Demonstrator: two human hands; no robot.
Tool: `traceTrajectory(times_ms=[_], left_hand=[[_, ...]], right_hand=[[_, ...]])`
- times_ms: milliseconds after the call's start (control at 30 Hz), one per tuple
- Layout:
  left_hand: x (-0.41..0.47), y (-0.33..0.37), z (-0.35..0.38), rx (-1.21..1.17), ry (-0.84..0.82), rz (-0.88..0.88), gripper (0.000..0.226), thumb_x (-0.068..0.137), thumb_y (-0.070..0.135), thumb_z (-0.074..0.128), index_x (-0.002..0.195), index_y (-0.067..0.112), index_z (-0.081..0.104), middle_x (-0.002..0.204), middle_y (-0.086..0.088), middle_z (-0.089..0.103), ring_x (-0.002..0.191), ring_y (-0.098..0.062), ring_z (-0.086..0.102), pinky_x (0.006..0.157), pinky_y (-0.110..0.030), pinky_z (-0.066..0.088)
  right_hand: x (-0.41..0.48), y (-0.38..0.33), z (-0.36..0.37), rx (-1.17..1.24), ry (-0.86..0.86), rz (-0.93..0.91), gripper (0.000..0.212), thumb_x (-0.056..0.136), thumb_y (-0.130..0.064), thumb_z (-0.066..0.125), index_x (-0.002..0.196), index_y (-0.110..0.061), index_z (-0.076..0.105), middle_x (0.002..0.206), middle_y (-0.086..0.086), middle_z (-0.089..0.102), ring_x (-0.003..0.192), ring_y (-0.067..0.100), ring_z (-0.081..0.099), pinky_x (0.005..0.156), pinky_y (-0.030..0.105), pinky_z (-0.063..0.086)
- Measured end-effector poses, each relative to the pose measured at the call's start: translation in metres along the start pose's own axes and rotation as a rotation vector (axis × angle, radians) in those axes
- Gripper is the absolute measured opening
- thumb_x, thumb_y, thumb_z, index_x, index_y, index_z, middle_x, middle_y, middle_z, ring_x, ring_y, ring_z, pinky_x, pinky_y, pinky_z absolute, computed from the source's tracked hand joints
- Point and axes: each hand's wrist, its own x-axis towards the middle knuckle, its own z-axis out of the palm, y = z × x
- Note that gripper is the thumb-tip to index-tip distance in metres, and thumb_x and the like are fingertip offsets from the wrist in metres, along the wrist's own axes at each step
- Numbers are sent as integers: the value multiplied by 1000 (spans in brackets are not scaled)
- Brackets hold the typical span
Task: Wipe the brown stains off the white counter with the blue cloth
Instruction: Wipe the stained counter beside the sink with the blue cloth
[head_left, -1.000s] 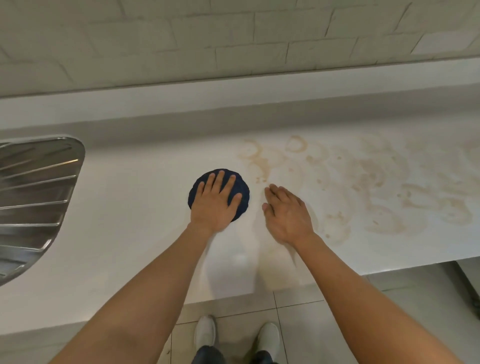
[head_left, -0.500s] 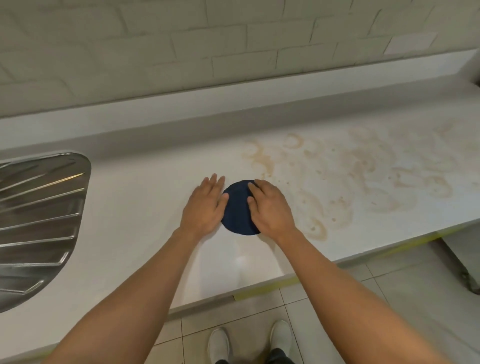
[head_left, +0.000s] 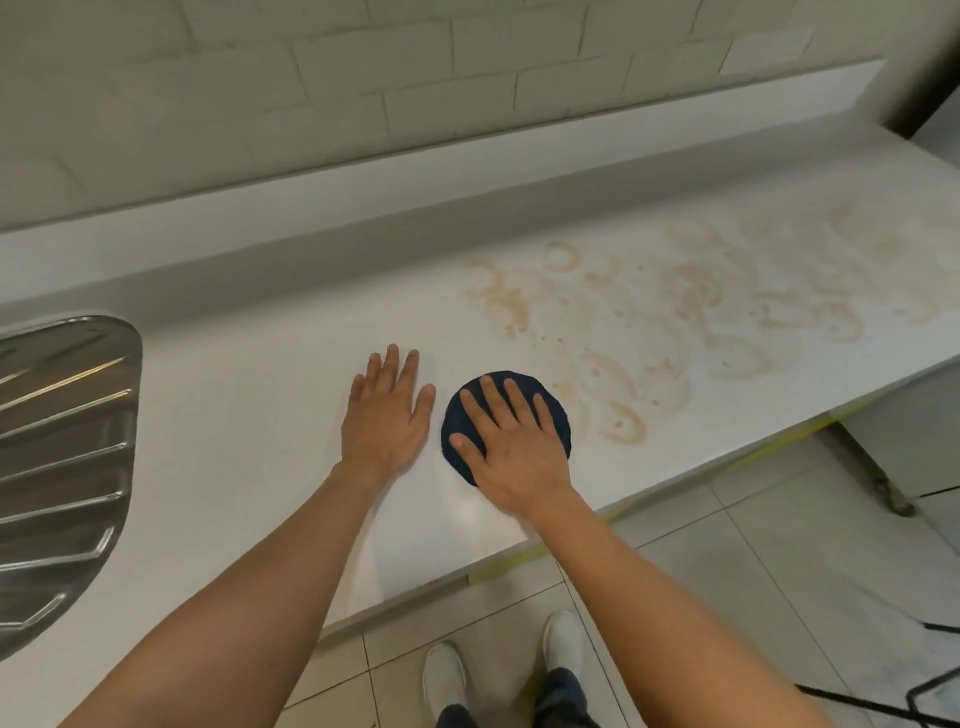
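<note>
The right hand (head_left: 511, 447) lies flat on the round blue cloth (head_left: 560, 428), fingers straight, pressing it down. The cloth sits near the front edge of the white counter (head_left: 260, 405). The left hand (head_left: 387, 421) rests flat just beside it, holding nothing. The brown stains (head_left: 623, 421) start just right of the cloth and spread toward the back edge, so the right hand is nearer

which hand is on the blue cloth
The right hand: its spread fingers press flat on the cloth. The left hand lies flat on the bare counter beside it, off the cloth.
</note>
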Motion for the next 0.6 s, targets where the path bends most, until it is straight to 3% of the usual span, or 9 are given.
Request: traceTrajectory(times_ms=[167,300,433,600], left_hand=[[3,12,17,131,-38,17,74,96,70,-1,161,36,-3,169,4,-8,155,-20,-11,124,-44,-8],[3,11,19,134,-14,0,75,94,73,-1,161,38,-3,169,6,-7,155,-19,-11,125,-44,-6],[3,11,18,123,-17,3,75,94,73,0,161,39,-3,169,7,-7,155,-18,-11,125,-43,-5],[2,10,18,121,-17,0,75,94,74,-1,160,40,-4,169,8,-9,155,-16,-13,125,-42,-7]], right_hand=[[-16,44,-9,-12,-17,98,67,97,-71,3,158,-41,1,167,-10,-6,153,16,-13,123,47,-8],[8,35,-14,-29,-20,194,71,96,-72,0,158,-37,-3,167,-5,-10,153,22,-14,121,50,-9],[-12,25,-5,-11,6,111,77,92,-80,4,158,-40,3,167,-8,-6,153,21,-12,121,48,-11],[-32,71,-15,-36,1,128,71,92,-80,6,155,-49,0,166,-13,-3,153,16,-8,123,47,-6]])
